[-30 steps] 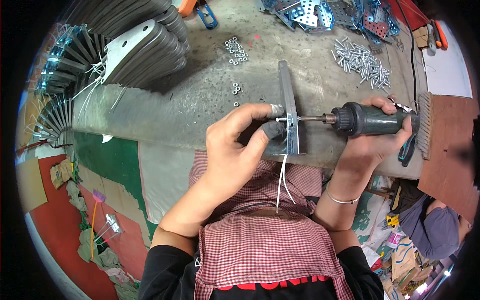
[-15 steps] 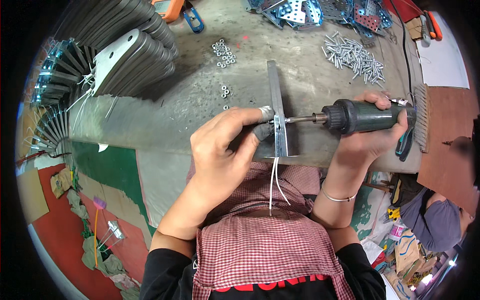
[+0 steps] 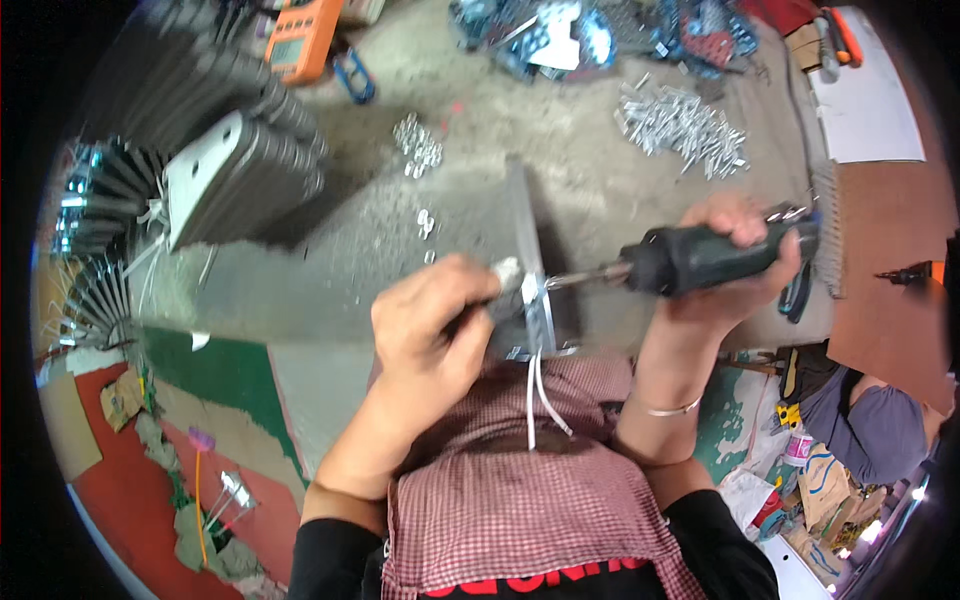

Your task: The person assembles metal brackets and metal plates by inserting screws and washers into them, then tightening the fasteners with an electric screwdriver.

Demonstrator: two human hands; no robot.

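Note:
My right hand is wrapped round a dark green electric screwdriver, held level. Its long bit points left and meets a narrow grey metal strip with a shiny bracket-like piece at its near end. Two white wires hang from that end toward my apron. On the strip's left side is my left hand, fingers bent and pinched together, with a pale wrap on the index fingertip beside the bit's contact point. Motion blur hides what lies between the fingertips.
Grey plates stand stacked at the left, with wired parts beyond. Loose nuts and a heap of screws lie on the table. Perforated metal pieces, an orange meter and a brush are farther out.
The view has shifted, so the table things appear farther left. Both hands, the screwdriver and the strip sit lower in view, and the left fingertips are blurred. The bit stays against the strip.

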